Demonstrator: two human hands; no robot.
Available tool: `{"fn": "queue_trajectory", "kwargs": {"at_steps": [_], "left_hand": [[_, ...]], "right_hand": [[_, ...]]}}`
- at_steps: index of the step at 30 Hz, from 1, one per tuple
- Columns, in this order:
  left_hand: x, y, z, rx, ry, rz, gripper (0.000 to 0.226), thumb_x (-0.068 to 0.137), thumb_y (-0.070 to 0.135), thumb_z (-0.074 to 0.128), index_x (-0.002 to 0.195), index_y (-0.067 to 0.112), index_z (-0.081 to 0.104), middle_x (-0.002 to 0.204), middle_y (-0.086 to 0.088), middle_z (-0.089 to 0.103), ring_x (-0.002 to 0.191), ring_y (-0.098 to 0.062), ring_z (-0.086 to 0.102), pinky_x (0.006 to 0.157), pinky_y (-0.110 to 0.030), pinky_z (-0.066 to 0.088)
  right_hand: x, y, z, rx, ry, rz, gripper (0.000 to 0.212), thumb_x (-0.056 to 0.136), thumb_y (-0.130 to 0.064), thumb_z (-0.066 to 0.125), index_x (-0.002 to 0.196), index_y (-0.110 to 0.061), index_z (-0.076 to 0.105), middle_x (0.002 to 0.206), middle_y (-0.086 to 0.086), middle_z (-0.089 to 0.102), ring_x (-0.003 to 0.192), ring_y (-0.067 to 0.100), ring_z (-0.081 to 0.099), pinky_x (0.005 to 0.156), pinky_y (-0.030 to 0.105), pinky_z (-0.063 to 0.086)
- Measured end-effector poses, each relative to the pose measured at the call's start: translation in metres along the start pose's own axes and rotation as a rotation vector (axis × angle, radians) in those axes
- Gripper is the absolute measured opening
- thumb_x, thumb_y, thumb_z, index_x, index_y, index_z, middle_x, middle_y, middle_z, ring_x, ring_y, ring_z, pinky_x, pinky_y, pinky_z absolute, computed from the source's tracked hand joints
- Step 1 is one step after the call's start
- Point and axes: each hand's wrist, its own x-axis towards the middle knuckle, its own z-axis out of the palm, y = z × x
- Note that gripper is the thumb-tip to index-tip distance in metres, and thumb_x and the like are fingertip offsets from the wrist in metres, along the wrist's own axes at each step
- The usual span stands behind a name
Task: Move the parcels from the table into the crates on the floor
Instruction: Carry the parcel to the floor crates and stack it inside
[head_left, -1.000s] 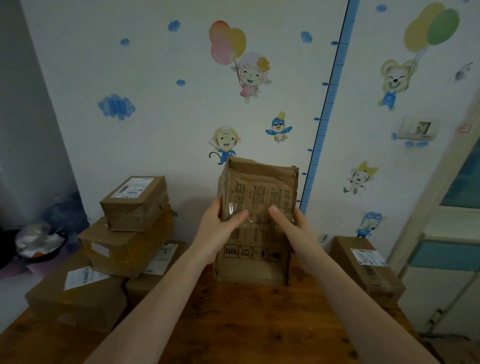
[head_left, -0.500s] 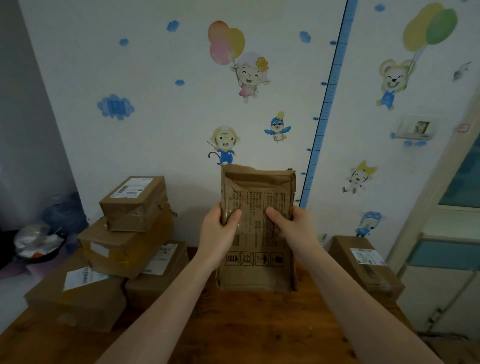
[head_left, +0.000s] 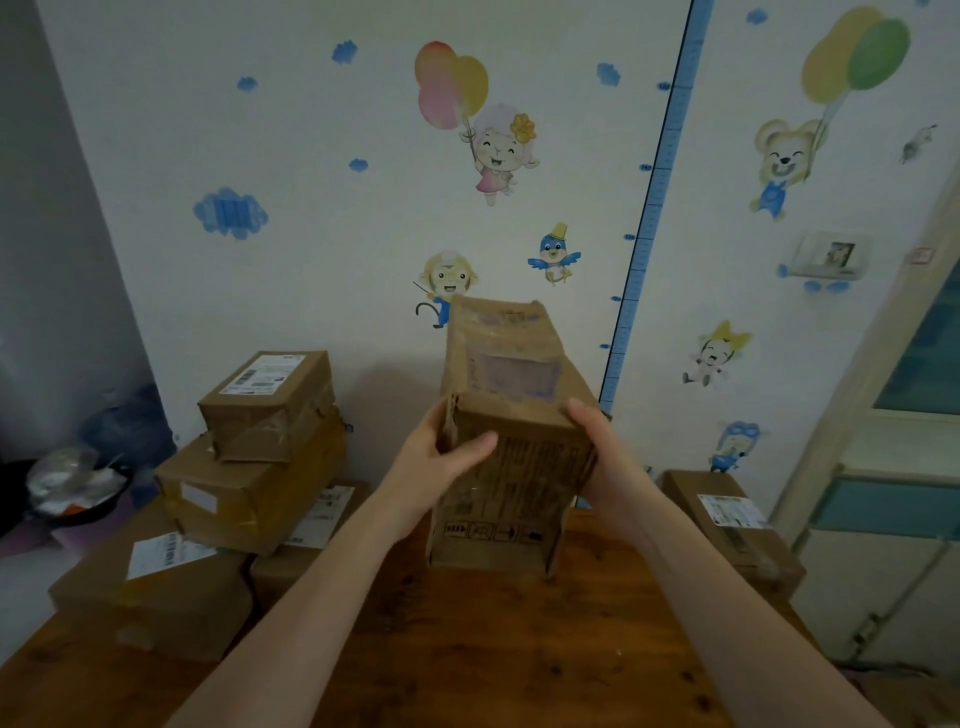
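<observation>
**Tall parcel held in both hands at mid-table**

Far left, off the table's end: a dark bowl (head_left: 62, 499) holding a crumpled bag.

Left part of the wooden table (head_left: 467, 654): a stack of parcels (head_left: 249, 493), brown cardboard, several with white labels. The smallest sits on top.

Centre: the left hand (head_left: 436, 467) grips the left edge of the tall parcel (head_left: 519, 467), with its thumb laid across the printed near face. The parcel stands on end, its top tilted toward the camera. Whether its lower edge touches the table cannot be told.

The right hand (head_left: 608, 457) clasps the parcel's right side. Its fingertips are hidden behind the cardboard.

Right: a single labelled parcel (head_left: 732, 525) lies flat at the table's far right edge, well apart from the held one. Behind it is a wall with cartoon stickers and a blue height chart (head_left: 655, 208).
</observation>
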Motion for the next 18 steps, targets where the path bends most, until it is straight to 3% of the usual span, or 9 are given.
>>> {"fn": "queue_trajectory", "kwargs": {"at_steps": [2, 4, 7, 12, 16, 18], "left_hand": [[0.001, 0.009, -0.004, -0.106, -0.061, -0.099, 0.063, 0.076, 0.05, 0.066, 0.13, 0.027, 0.043, 0.117, 0.006, 0.058, 0.104, -0.011, 0.057, 0.085, -0.03, 0.048], [0.001, 0.011, -0.003, -0.094, -0.07, -0.162, 0.055, 0.08, 0.049, 0.063, 0.127, 0.026, 0.047, 0.113, 0.006, 0.06, 0.103, -0.012, 0.057, 0.089, -0.037, 0.046], [0.0, 0.006, 0.002, -0.13, -0.009, -0.17, 0.027, 0.092, 0.021, 0.058, 0.118, 0.026, 0.051, 0.104, 0.008, 0.062, 0.093, -0.008, 0.058, 0.07, -0.026, 0.045], [0.002, -0.005, 0.001, -0.047, -0.023, -0.149, 0.035, 0.093, 0.009, 0.056, 0.126, 0.02, 0.05, 0.113, 0.003, 0.061, 0.098, -0.008, 0.058, 0.075, -0.024, 0.048], [0.004, -0.009, 0.005, 0.062, -0.011, -0.124, 0.045, 0.091, 0.003, 0.057, 0.131, 0.018, 0.045, 0.106, 0.008, 0.058, 0.097, -0.007, 0.057, 0.075, -0.018, 0.049], [0.005, -0.008, 0.003, 0.091, 0.005, -0.108, 0.045, 0.09, 0.011, 0.062, 0.13, 0.021, 0.044, 0.109, 0.008, 0.057, 0.097, -0.006, 0.056, 0.071, -0.017, 0.05]], "right_hand": [[0.001, 0.001, -0.005, -0.012, -0.002, 0.024, 0.028, 0.091, -0.036, 0.053, 0.111, -0.018, 0.056, 0.106, 0.009, 0.064, 0.101, 0.023, 0.059, 0.094, 0.042, 0.043], [0.001, 0.002, -0.01, -0.052, -0.026, 0.042, 0.023, 0.091, -0.027, 0.055, 0.109, -0.014, 0.056, 0.103, 0.01, 0.061, 0.095, 0.022, 0.058, 0.089, 0.038, 0.045], [0.001, 0.0, -0.015, -0.096, -0.07, 0.057, 0.023, 0.089, -0.018, 0.056, 0.112, -0.014, 0.056, 0.104, 0.008, 0.061, 0.093, 0.02, 0.059, 0.08, 0.034, 0.047], [0.001, -0.006, -0.008, -0.241, -0.042, 0.074, 0.031, 0.087, -0.027, 0.064, 0.114, -0.014, 0.056, 0.111, 0.006, 0.063, 0.101, 0.02, 0.06, 0.083, 0.032, 0.05], [-0.001, 0.005, 0.003, -0.377, 0.011, 0.0, 0.022, 0.092, -0.014, 0.059, 0.113, -0.014, 0.055, 0.098, -0.003, 0.064, 0.087, 0.01, 0.06, 0.068, 0.021, 0.05], [-0.004, 0.01, 0.001, -0.365, 0.017, -0.013, 0.021, 0.092, -0.012, 0.058, 0.112, -0.016, 0.054, 0.098, -0.004, 0.063, 0.087, 0.008, 0.06, 0.068, 0.021, 0.051]]}}
